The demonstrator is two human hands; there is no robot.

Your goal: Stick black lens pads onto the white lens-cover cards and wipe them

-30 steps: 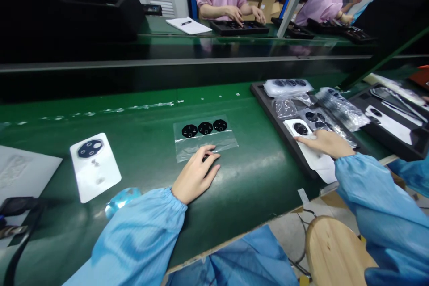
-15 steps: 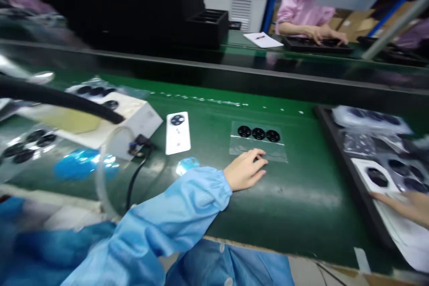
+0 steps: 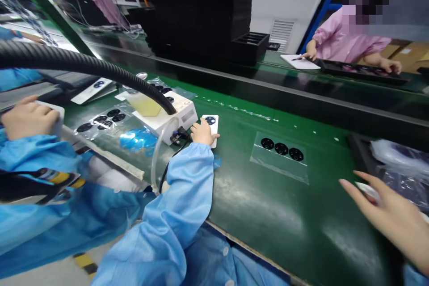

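Note:
My left hand [image 3: 203, 133] is on a white phone back cover [image 3: 215, 130] that lies flat beside the white box. Its fingers are at the left edge and its thumb is across the right edge; the hand covers the lower left part. A round dark camera ring [image 3: 210, 120] shows at the cover's top. My right hand [image 3: 390, 210], blurred, is over the right side of the bench near the black tray, thumb and forefinger apart. A small white and reddish patch shows between them; I cannot make out what it is. Between my hands lies a clear film sheet [image 3: 279, 167] with three black discs [image 3: 281, 149].
A white box [image 3: 181, 116] stands left of the cover, with a black corrugated hose [image 3: 134, 81] arching over it. Blue film [image 3: 137, 140] and bagged discs [image 3: 114, 117] lie nearby. A black tray [image 3: 360, 154] holds plastic bags. A co-worker's hand [image 3: 30, 118] is at far left; another person sits opposite.
My left hand has gone from the clear film sheet leftward to the phone back cover. My right hand has lifted off the white piece in the tray. The view has swung left.

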